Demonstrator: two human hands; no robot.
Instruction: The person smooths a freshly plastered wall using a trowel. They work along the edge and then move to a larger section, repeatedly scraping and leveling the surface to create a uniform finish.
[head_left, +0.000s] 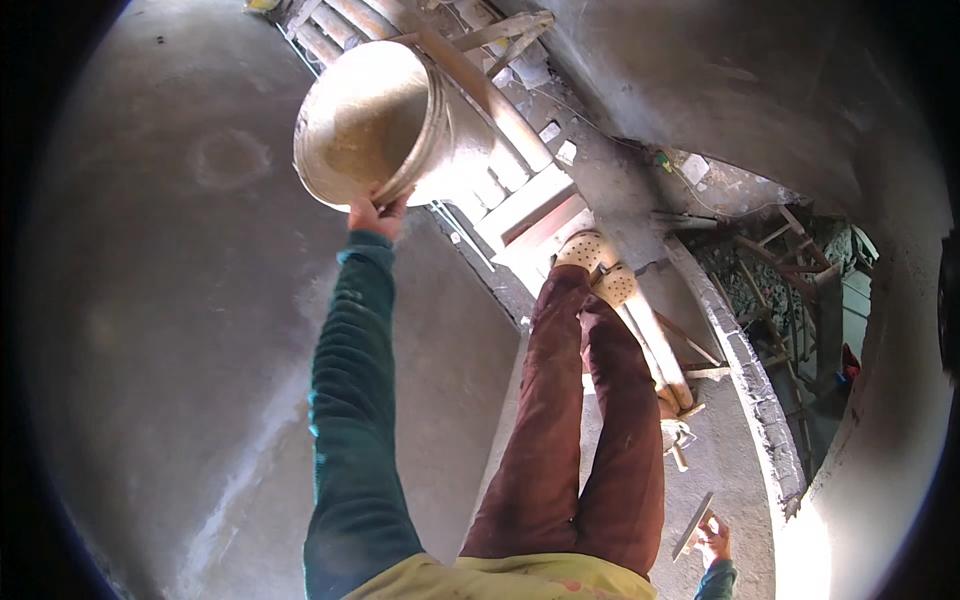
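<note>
The left hand [377,213] is clamping the near rim of the plaster-crusted bucket [385,125], which is lying tipped toward 11 o'clock, mouth facing back, while the right hand [714,541] at 5 o'clock is gripping a trowel [694,527]

A building site: bare grey plastered wall [180,300], rough wooden scaffolding [500,110], rubble [740,270] below, and a mortar-stained bucket [390,120].
</note>
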